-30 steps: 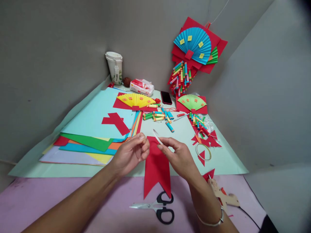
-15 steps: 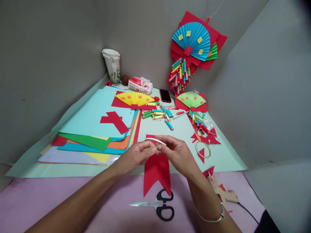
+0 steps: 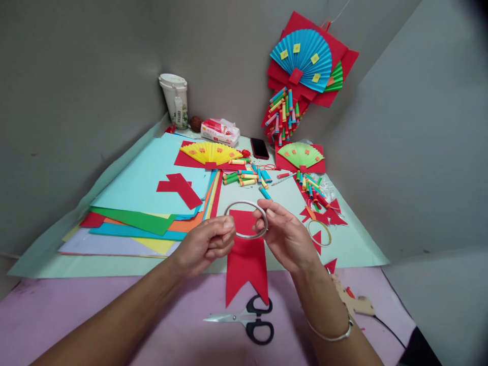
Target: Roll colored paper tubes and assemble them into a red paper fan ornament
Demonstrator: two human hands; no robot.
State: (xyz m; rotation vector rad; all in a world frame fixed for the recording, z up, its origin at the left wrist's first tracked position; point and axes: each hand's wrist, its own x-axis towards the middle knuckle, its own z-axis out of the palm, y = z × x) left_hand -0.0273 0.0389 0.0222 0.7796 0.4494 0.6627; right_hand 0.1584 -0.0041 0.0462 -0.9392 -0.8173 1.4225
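A narrow white roll of tape [image 3: 248,236] is held up over a red paper strip. The fingers and thumb of my right hand [image 3: 287,236] grip its right side. My left hand [image 3: 208,240] is closed at the ring's left edge, thumb against the curled fingers; whether it pinches the rim or the tape's loose end is hard to see. The red paper strip [image 3: 247,269] lies below with a V-shaped notch at its near end. Scissors with black handles [image 3: 259,320] rest on the pink surface, touching that end.
Stacked coloured paper [image 3: 133,188] lies left, red strips [image 3: 179,189] on top. Behind are a yellow fan [image 3: 211,153], small paper rolls [image 3: 249,178] and a phone [image 3: 260,148]. Rightward are a green fan [image 3: 301,156], another tape roll [image 3: 330,236] and a corded glue gun [image 3: 358,305].
My hands have moved apart, the left one leftward. The tape roll has turned from nearly edge-on to show its round opening.
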